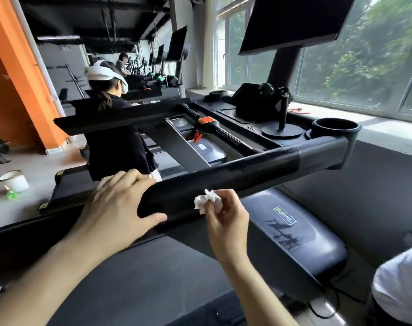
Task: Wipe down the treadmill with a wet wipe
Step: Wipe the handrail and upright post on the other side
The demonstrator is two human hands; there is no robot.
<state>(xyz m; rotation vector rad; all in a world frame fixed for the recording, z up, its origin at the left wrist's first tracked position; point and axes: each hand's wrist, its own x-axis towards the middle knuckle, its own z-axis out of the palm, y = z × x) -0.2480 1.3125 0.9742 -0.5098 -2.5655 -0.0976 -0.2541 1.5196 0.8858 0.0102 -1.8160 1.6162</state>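
While left hand (120, 203) grips the near handrail (223, 177) end, right hand (223, 215) pinches crumpled wipe (207, 200). Wipe touches the rail's near side.

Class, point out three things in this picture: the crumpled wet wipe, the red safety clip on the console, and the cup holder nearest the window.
wet wipe (207, 201), head view, middle of the wad.
red safety clip (197, 137), head view, clip body.
cup holder (335, 131), head view, outer wall.

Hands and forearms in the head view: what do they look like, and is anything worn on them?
Both are bare. The left hand and right hand show no gloves, rings, watch or wristband. Both forearms are uncovered down to the frame's bottom edge, with no sleeve visible. No cables or markings on either.
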